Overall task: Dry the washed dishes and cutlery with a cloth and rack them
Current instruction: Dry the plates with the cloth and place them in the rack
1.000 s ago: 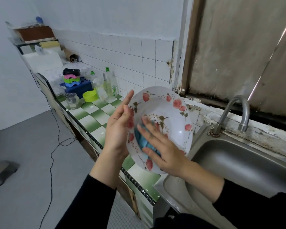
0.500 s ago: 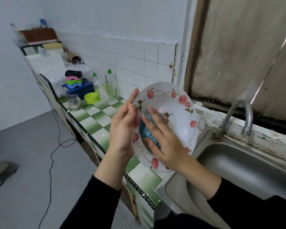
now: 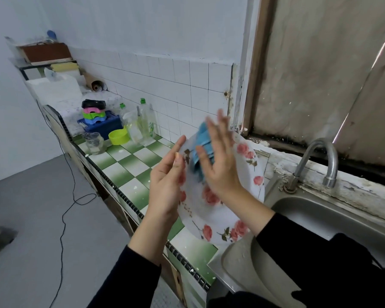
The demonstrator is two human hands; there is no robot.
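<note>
Floral plate [image 3: 211, 218] tilted upright over front edge of counter [image 3: 129, 165], beside sink [image 3: 347, 221]. Left hand [image 3: 167, 185] braces rim, fingers seemingly straight. Right hand [image 3: 220, 167], flat, blurred, presses blue cloth [image 3: 201, 138] on plate. Bottles [image 3: 142, 123], green bowl [image 3: 118, 136] behind.

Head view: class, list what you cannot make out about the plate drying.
All in the head view.
Cloth: blurred by motion, partly behind the right hand.
Plate back: turned away; grip of the left hand hidden.
Sink basin: cut off by the right edge, covered by the sleeve.
Jar contents: too small.
</note>
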